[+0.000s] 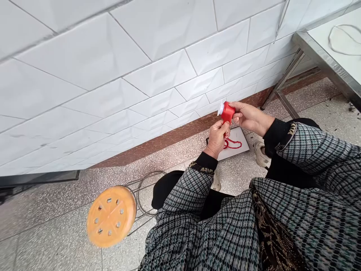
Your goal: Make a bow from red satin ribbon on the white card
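A roll of red ribbon (228,111) with a white spool end (220,108) is held in front of me, between both hands. My left hand (217,138) grips it from below, thumb and fingers closed at its lower edge. From the right side, my right hand (252,117) has its thumb and fingers closed around it. Beneath my hands, a loose red strip (234,143) lies in curves on a white rectangular board (242,137) on the floor. The board's left part is hidden behind my left hand.
A white tiled wall (163,75) with a brown skirting rises ahead. To my left is an orange round-seated stool (108,216) with thin metal legs, tipped on its side. A metal-framed table (324,49) with a thin pale cord (331,43) stands at the right.
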Tool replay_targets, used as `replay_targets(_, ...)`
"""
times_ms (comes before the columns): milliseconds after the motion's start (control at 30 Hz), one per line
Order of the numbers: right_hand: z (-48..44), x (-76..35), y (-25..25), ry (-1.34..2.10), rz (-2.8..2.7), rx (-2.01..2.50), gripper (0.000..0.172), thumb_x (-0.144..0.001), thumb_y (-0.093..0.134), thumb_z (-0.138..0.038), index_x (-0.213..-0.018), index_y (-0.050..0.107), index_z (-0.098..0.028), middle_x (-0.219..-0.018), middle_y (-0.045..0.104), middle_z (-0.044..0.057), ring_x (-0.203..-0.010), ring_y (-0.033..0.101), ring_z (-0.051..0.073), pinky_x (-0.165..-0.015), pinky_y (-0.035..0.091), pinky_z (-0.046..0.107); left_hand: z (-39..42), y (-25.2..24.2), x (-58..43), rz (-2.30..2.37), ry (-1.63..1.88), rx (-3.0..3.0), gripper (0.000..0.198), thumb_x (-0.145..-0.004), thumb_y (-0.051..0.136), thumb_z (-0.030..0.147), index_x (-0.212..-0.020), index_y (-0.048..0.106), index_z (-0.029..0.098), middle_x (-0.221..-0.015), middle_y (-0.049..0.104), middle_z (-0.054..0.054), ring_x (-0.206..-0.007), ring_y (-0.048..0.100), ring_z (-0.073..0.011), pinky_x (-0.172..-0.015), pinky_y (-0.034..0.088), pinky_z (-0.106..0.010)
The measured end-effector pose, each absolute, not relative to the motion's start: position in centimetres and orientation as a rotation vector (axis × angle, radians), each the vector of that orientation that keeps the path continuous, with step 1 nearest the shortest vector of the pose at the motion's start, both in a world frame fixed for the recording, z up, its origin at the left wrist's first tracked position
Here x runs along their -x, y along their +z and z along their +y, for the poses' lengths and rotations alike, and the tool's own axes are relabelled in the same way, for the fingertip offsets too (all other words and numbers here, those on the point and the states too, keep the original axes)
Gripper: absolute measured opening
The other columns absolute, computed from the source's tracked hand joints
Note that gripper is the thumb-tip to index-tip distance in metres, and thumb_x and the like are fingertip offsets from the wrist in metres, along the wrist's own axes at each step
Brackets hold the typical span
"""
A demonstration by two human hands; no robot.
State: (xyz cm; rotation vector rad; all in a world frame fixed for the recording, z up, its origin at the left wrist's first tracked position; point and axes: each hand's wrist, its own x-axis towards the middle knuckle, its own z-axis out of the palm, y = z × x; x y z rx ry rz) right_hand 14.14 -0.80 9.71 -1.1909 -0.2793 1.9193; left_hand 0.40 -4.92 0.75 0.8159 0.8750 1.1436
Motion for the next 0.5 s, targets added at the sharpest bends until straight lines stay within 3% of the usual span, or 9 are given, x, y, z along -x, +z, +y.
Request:
replay_targets(133, -0.6, -14.1, 10.2, 1.994, -0.215, 1.229, 0.021, -0.105, 0.053, -0.013, -0.085, 0.058, -0.015, -0.052, 0.049, -0.006, -0.035, 0.026, 0.001, -0.032, 0.032, 0.010, -4.5, 0.2, -0.1, 0.936, 1.237, -0.909, 0.043, -0.069, 0.090, 0.050, -0.064, 0.064, 0.016, -0.068, 0.059, 0.001, -0.069, 0.052, -0.0098, -0.067, 0.041, -0.026)
replay_targets(267, -0.6, -14.3, 10.5, 2.000, -0.180, 1.261, 0.021, -0.105, 0.052, -0.012, -0.085, 0.057, -0.015, -0.051, 0.047, -0.006, -0.034, 0.026, 0.000, -0.031, 0.032, 0.009, -4.3, 0.0, 0.2, 1.033, 1.234, -0.911, 0.046, -0.067, 0.091, 0.050, -0.063, 0.061, 0.016, -0.062, 0.055, 0.004, -0.061, 0.046, -0.0078, -0.062, 0.038, -0.025)
replay_targets(367, -0.7, -14.5, 10.4, 2.021, -0.203, 1.260, 0.021, -0.105, 0.051, -0.012, -0.086, 0.058, -0.015, -0.052, 0.048, -0.006, -0.033, 0.026, 0.000, -0.030, 0.032, 0.009, -4.1, 0.1, 0.6, 1.010, 1.225, -0.889, 0.044, -0.065, 0.094, 0.045, -0.090, 0.068, 0.019, -0.064, 0.058, 0.006, -0.056, 0.048, -0.0075, -0.058, 0.039, -0.024)
replay_targets(500, -0.7, -14.9, 10.3, 2.141, -0.232, 1.237, 0.022, -0.104, 0.049, -0.011, -0.084, 0.057, -0.014, -0.052, 0.048, -0.005, -0.032, 0.025, -0.001, -0.028, 0.027, 0.008, -3.4, 0.5, 1.5, 0.901, 1.088, -0.967, 0.075, -0.062, 0.097, 0.034, -0.129, 0.063, 0.029, -0.074, 0.065, 0.005, -0.051, 0.052, -0.0078, -0.053, 0.040, -0.025)
